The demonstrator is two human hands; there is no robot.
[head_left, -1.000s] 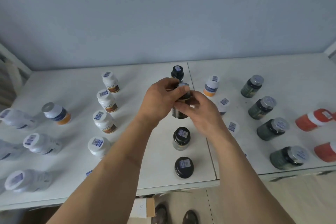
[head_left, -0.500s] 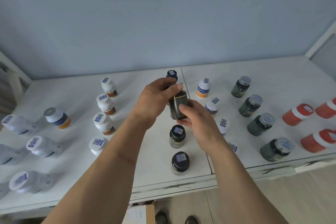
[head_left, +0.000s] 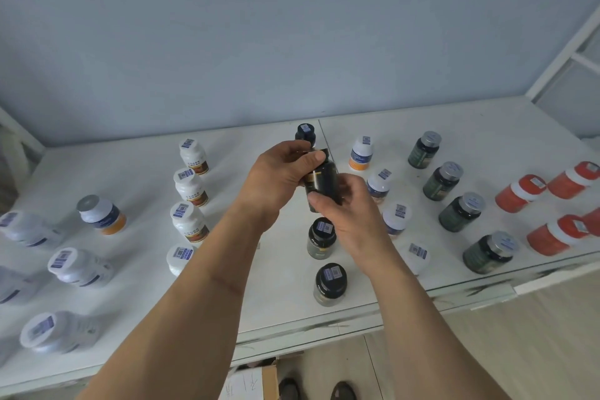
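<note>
Above a white surface (head_left: 136,172), my left hand (head_left: 276,178) and right hand (head_left: 352,217) grip one dark bottle (head_left: 323,180), fingers (head_left: 354,185) curled round it.

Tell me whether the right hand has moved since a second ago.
Yes. The right hand has slid down the held bottle, nearer the black-capped bottle standing on the table.

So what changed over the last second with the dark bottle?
The right hand slid down the bottle, from its top to its lower half. The left hand still grips the cap end; the bottle stays lifted, and the other bottles have not moved.
</note>
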